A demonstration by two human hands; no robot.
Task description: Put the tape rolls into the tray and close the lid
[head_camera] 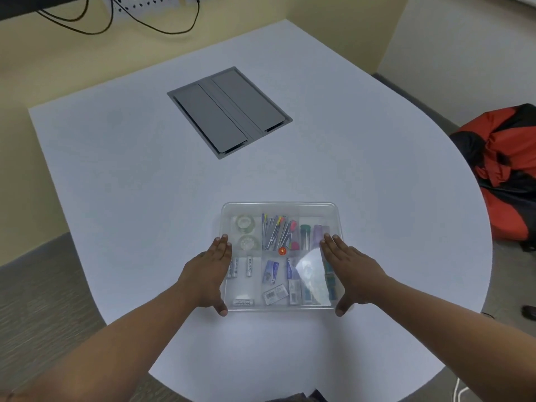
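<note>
A clear plastic tray (280, 206) sits on the white table near me, with a clear lid (307, 210) lying over it. Two clear tape rolls (245, 223) rest in its far left compartment, one behind the other. Pens, batteries, glue sticks and small packets fill the other compartments. My left hand (207, 275) lies flat along the tray's left edge, fingers together, thumb at the near corner. My right hand (349, 272) lies flat on the lid's right side, thumb at the near right corner. Neither hand grips anything.
A grey cable hatch (229, 111) is set into the table (145, 169) beyond the tray. A red and black bag (504, 172) lies on the floor to the right. Black cables (121, 18) hang on the far wall. The table's curved edge runs close on my right.
</note>
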